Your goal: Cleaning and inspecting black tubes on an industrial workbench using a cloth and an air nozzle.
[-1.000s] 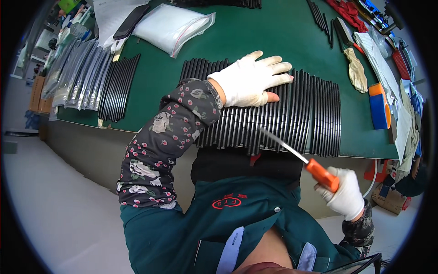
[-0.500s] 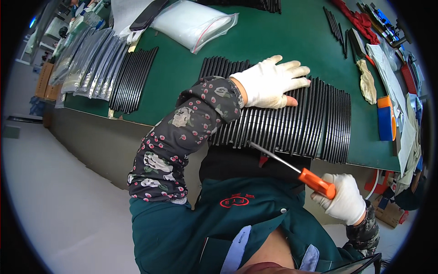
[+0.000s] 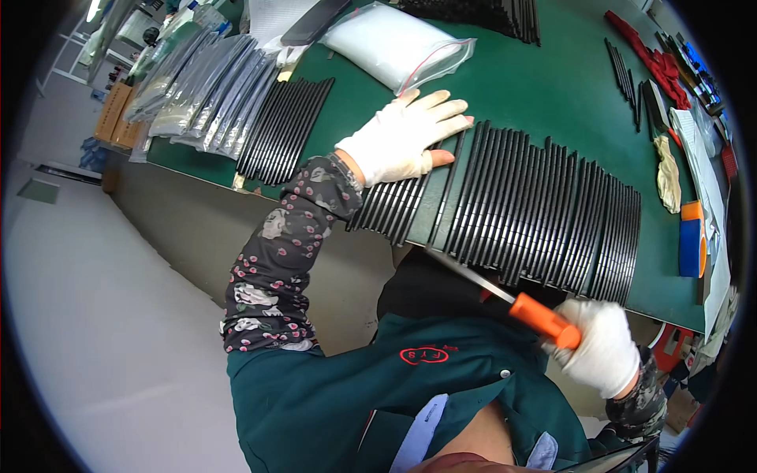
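My left hand (image 3: 404, 140), in a white glove with bare fingertips, lies with fingers stretched over the upper ends of a small group of black rods (image 3: 388, 206). Just right of that group a single black rod (image 3: 446, 193) lies apart, with gaps on both sides. A wide row of similar rods (image 3: 536, 209) continues to the right, side by side along the table's near edge. My right hand (image 3: 601, 347), also gloved, is wrapped round the orange handle of a screwdriver (image 3: 544, 319). Its metal shaft points up and left, the tip near the single rod's lower end.
Another bundle of black rods (image 3: 285, 130) and several plastic-wrapped packs (image 3: 209, 102) lie at the left. A clear bag of white material (image 3: 394, 47) is farther back. At the right are a tape roll (image 3: 691, 239), a glove (image 3: 668, 175) and a red cloth (image 3: 648, 57).
My left hand has moved left along the rods. A gap has opened in the row, with one rod standing alone in it. The screwdriver stays in my right hand near the row's lower edge.
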Demonstrator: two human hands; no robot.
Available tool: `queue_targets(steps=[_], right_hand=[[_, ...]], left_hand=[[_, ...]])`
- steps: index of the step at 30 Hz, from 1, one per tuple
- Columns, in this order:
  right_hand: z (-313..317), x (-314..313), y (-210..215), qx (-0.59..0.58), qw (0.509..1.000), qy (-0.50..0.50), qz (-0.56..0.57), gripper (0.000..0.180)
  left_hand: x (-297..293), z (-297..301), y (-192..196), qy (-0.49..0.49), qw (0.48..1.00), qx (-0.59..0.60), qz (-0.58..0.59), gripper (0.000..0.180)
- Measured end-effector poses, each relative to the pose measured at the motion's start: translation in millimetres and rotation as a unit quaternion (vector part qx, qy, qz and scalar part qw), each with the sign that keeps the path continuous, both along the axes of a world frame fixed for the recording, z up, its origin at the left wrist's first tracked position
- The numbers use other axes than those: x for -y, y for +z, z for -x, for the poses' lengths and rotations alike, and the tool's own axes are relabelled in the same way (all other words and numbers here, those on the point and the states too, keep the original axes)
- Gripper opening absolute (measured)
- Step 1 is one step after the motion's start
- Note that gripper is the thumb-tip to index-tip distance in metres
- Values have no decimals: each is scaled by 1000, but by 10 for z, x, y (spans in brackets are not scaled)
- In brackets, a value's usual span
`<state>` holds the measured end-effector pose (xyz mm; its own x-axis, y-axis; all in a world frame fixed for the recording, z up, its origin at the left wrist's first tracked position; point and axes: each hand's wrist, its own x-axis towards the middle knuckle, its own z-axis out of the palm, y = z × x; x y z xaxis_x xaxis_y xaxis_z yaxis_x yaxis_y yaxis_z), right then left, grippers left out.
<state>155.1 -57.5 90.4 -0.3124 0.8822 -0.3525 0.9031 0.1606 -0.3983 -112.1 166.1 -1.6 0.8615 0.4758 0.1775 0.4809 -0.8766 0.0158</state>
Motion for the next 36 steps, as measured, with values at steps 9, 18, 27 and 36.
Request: queue_targets(steps=[9,18,27,36], right_hand=[[207,-283,46,40,998,-23,-38,21],[333,-492,93,20,999,21,-25,24],[203,-671,40,47,995,-81,-17,27],[-2,-690,178,8,983,-181,19,30]], left_hand=[[-86,-151,-309,-40,975,214,43,35],[-131,-137,-281,-42,944,275,177,34],[-107,-94,-126,-58,885,316,337,65],[-139,-79,-144,-45,794,407,450,78]])
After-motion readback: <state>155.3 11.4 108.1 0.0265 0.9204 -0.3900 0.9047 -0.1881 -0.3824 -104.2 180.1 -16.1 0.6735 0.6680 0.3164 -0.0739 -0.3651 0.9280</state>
